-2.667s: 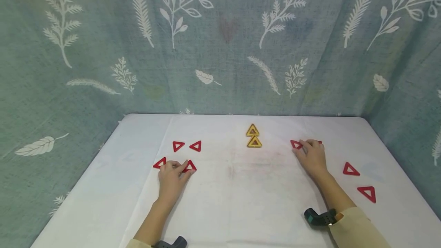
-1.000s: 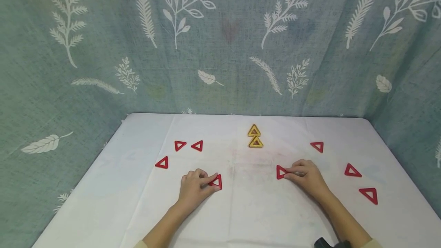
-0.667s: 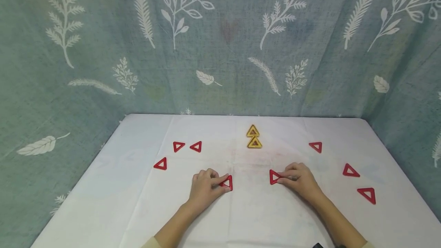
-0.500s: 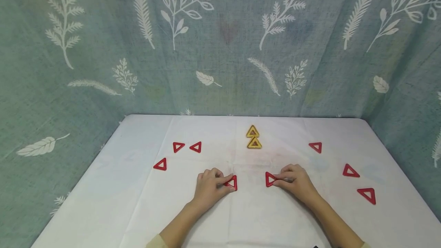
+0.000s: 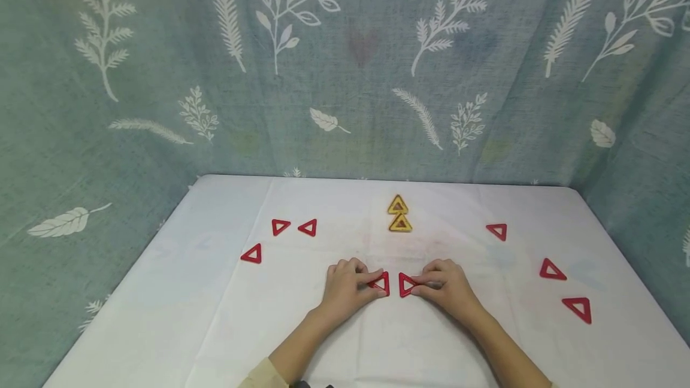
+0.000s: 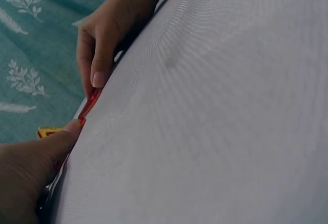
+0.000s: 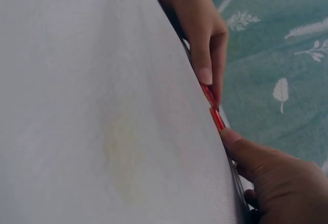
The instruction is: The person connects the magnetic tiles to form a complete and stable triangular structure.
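Observation:
Near the middle of the table, my left hand (image 5: pixel 347 289) pinches a red triangle frame (image 5: pixel 387 285) between thumb and fingers. Facing it, my right hand (image 5: pixel 446 286) pinches another red triangle frame (image 5: pixel 402 285). In the head view a narrow gap separates the two triangles, their straight sides turned toward each other. Both wrist views show the hands almost meeting; there the held red triangle (image 6: pixel 91 102) and the other red triangle (image 7: pixel 217 120) appear edge-on. My fingers hide part of each piece.
Two yellow triangles (image 5: pixel 400 224) lie at the back middle, one behind the other. At left lie three red triangles (image 5: pixel 251 254). Three more red triangles (image 5: pixel 579 309) lie at right. A patterned green curtain (image 5: pixel 356 106) stands behind the white table (image 5: pixel 226 328).
My left hand picked its triangle from the left group and brought it right. My right hand took one from the back right and brought it left and nearer. The gap between them has narrowed.

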{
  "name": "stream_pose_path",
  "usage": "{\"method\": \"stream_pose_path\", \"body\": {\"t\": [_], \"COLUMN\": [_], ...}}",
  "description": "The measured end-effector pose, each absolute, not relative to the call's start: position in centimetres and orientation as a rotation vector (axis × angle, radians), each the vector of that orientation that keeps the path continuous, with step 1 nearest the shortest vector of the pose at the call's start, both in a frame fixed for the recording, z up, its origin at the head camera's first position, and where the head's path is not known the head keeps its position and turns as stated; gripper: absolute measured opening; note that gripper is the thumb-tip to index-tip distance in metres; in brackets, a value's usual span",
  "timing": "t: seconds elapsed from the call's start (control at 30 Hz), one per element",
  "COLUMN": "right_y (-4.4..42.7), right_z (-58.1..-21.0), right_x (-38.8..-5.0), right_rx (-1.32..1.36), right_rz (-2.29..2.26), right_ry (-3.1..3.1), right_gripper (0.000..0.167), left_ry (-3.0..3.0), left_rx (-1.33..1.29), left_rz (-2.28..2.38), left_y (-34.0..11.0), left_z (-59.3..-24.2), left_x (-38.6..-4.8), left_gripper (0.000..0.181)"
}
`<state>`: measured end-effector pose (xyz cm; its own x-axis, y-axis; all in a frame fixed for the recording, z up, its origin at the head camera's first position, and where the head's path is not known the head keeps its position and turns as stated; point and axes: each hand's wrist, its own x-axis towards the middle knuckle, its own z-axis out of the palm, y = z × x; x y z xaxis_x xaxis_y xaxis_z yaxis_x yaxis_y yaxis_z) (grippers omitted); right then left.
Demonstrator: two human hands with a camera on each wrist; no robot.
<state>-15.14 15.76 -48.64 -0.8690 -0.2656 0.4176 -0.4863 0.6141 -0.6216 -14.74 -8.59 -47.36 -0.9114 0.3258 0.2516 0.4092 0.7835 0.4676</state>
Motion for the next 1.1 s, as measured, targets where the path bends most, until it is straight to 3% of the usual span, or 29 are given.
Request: {"method": "stream_pose_path", "body": {"t": [0.5, 1.1], "right_y": [14.6, 15.5], "right_z": [-48.7, -47.8], "right_x": [-15.1, -13.9], "right_rx": [0.689, 0.596], "right_rz": [1.062, 1.123], "right_ry": [-2.474, -2.566], "right_gripper": [0.021, 0.028], "left_ry": [-2.848, -2.808], "left_rx": [-0.635, -0.648], "left_rz": [-0.756, -0.808], "left_y": [-8.2, -8.7], "left_z": [-47.6, -47.7], "left_x": [-14.9, -14.5], "left_gripper": [0.046, 0.046]}}
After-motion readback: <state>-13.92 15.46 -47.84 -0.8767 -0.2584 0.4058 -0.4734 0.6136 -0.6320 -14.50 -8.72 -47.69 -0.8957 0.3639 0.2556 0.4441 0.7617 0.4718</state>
